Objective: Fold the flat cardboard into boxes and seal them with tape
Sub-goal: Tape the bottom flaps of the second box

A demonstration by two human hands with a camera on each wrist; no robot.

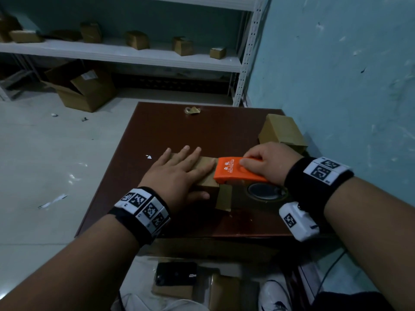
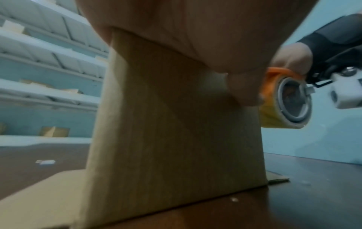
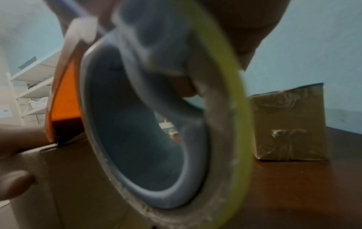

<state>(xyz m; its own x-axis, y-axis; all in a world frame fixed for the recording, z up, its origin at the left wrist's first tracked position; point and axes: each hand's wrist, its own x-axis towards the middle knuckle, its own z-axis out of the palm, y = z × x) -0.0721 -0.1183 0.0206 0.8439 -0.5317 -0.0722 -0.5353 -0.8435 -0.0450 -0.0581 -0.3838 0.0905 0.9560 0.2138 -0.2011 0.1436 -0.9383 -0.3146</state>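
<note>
A small cardboard box [image 1: 205, 173] stands on the dark brown table [image 1: 161, 131], with its lower flaps spread flat on the tabletop. My left hand [image 1: 179, 173] lies flat on the box top, fingers straight, thumb down the near side. In the left wrist view the box side [image 2: 172, 139] fills the middle under my palm. My right hand [image 1: 265, 163] grips an orange tape dispenser [image 1: 235, 170] whose front end rests on the box's right top edge. Its tape roll [image 3: 156, 124] fills the right wrist view, and the roll [image 2: 286, 100] also shows in the left wrist view.
A taped box [image 1: 281, 131] sits at the table's right edge against the blue wall; it also appears as the taped box [image 3: 290, 124]. A crumpled tape scrap [image 1: 192, 110] lies at the far edge. White shelves [image 1: 125, 55] hold several boxes. A phone [image 1: 176, 273] lies on the floor.
</note>
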